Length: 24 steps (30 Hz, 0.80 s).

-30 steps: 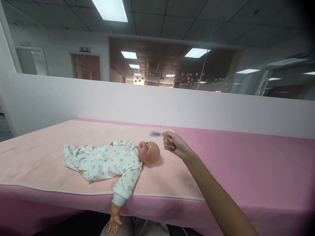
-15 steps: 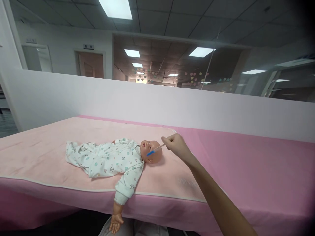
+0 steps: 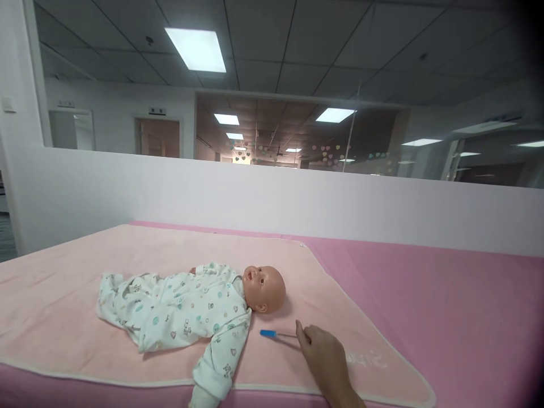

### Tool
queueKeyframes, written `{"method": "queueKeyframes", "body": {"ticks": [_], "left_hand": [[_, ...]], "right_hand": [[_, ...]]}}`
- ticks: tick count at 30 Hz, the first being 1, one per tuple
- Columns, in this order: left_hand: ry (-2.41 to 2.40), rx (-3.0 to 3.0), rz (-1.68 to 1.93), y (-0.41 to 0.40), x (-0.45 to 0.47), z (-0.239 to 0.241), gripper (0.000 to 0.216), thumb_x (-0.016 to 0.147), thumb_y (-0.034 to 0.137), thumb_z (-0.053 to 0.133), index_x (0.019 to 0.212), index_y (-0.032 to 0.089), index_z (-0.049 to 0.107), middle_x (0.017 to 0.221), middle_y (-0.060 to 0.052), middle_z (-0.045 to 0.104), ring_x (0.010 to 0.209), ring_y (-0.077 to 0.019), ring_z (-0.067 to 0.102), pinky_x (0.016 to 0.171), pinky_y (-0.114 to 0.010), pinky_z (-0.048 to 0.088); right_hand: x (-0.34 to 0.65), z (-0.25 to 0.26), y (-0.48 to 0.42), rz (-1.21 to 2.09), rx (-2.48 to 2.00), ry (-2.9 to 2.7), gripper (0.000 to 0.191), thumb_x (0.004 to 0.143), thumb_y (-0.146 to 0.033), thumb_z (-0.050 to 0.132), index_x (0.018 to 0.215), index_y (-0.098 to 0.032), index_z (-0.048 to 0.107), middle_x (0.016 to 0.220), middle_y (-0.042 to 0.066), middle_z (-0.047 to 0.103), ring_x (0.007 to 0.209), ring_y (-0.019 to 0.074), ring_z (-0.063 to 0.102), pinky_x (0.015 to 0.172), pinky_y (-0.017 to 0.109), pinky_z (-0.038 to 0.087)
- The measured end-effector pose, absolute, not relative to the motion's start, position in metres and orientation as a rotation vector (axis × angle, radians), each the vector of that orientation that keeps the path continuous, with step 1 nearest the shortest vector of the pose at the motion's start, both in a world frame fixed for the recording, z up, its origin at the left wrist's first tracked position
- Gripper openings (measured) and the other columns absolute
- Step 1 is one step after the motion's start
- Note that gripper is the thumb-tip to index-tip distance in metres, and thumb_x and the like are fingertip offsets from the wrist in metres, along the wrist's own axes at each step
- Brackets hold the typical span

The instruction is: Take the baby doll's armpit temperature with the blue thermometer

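1. We count one blue-tipped stick (image 3: 271, 334), over one peach mat (image 3: 148, 243), near one doll (image 3: 191, 309).
2. Our right hand (image 3: 325, 357) grips its thin end; our left hand's state we cannot tell.
3. The doll lies on the mat.

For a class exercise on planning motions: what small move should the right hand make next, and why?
Perhaps raise the blue-tipped stick toward the doll's head: the right hand grips it, and its blue end sits below the head in view, near the sleeve, touching neither.
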<state>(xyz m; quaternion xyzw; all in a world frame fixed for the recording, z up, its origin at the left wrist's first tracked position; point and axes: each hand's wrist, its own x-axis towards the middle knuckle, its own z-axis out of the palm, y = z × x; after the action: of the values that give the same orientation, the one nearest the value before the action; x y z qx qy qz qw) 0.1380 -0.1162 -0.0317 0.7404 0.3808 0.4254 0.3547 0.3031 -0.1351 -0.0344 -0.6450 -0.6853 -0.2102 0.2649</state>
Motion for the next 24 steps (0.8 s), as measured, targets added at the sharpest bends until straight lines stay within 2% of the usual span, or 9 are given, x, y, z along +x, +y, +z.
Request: {"method": "queueKeyframes", "body": {"ticks": [2,4,7,8,10,12,16,19,24], "left_hand": [[1.106,1.949,1.386,-0.116,0.124,-0.007,0.022,0.083,0.035,0.05,0.102,0.03,0.061,0.095,-0.006,0.064,0.085,-0.022,0.059,0.067,-0.041,0.051],[1.276,1.97,1.709,-0.129,0.1,0.005,0.025,0.085,0.036,0.043,0.099,0.031,0.063,0.086,-0.004,0.065,0.084,-0.022,0.06,0.067,-0.04,0.051],[1.428,1.904,1.813,-0.137,0.061,0.006,0.029,0.087,0.036,0.039,0.101,0.026,0.062,0.097,-0.006,0.063,0.102,-0.0231,0.054,0.084,-0.042,0.046],[1.585,1.948,1.841,-0.131,0.051,0.003,0.028,0.086,0.035,0.04,0.096,0.024,0.063,0.095,-0.007,0.063,0.103,-0.0233,0.053,0.087,-0.042,0.043],[1.825,2.168,1.685,-0.109,0.039,-0.005,0.026,0.085,0.036,0.043,0.095,0.022,0.063,0.101,-0.008,0.061,0.106,-0.0254,0.05,0.092,-0.045,0.037],[1.931,2.3,1.526,-0.083,0.035,-0.015,0.026,0.086,0.033,0.041,0.091,0.021,0.063,0.102,-0.007,0.061,0.102,-0.0244,0.051,0.089,-0.043,0.037],[1.925,2.427,1.46,-0.062,0.036,-0.029,0.024,0.087,0.03,0.04,0.09,0.023,0.062,0.103,-0.005,0.062,0.099,-0.0222,0.051,0.087,-0.039,0.037],[1.844,2.486,1.473,-0.066,0.034,-0.032,0.022,0.086,0.028,0.04,0.091,0.023,0.061,0.102,-0.005,0.062,0.098,-0.0213,0.052,0.087,-0.038,0.037],[1.769,2.488,1.533,-0.065,0.029,-0.04,0.021,0.081,0.021,0.042,0.093,0.017,0.059,0.095,-0.008,0.062,0.094,-0.0231,0.052,0.088,-0.039,0.038]], "right_hand": [[0.306,-0.042,-0.134,-0.528,-1.892,-1.938,0.049,0.091,-0.031,0.036,0.051,-0.017,0.061,0.053,0.005,0.062,0.049,0.0147,0.058,0.048,0.024,0.024],[0.305,-0.041,-0.133,-0.507,-1.977,-2.012,0.046,0.091,-0.03,0.036,0.057,-0.017,0.064,0.059,0.006,0.065,0.055,0.0162,0.061,0.048,0.023,0.026],[0.3,-0.033,-0.131,-0.533,-1.99,-2.07,0.041,0.091,-0.03,0.036,0.066,-0.015,0.065,0.065,0.009,0.065,0.06,0.0152,0.063,0.05,0.021,0.031],[0.299,-0.03,-0.13,-0.538,-1.985,-2.077,0.04,0.091,-0.031,0.037,0.067,-0.014,0.065,0.066,0.009,0.065,0.061,0.0148,0.062,0.051,0.02,0.032],[0.298,-0.024,-0.128,-0.556,-1.982,-2.076,0.038,0.089,-0.031,0.04,0.067,-0.014,0.065,0.065,0.01,0.064,0.061,0.0154,0.062,0.051,0.021,0.032],[0.292,-0.018,-0.126,-0.585,-1.932,-2.098,0.035,0.087,-0.03,0.042,0.065,-0.015,0.064,0.062,0.01,0.063,0.057,0.0172,0.061,0.047,0.023,0.029],[0.253,0.001,-0.115,-0.609,-1.561,-2.121,0.035,0.087,-0.027,0.041,0.059,-0.019,0.06,0.055,0.008,0.06,0.048,0.0165,0.055,0.044,0.028,0.02],[0.2,0.013,-0.096,-0.483,-1.22,-2.057,0.034,0.088,-0.028,0.04,0.058,-0.019,0.056,0.055,0.004,0.058,0.05,0.0135,0.051,0.047,0.026,0.025],[0.127,0.005,-0.057,-0.255,-0.908,-1.921,0.023,0.085,-0.018,0.039,0.069,-0.018,0.055,0.07,0.003,0.06,0.067,0.0147,0.052,0.061,0.025,0.036]]}}
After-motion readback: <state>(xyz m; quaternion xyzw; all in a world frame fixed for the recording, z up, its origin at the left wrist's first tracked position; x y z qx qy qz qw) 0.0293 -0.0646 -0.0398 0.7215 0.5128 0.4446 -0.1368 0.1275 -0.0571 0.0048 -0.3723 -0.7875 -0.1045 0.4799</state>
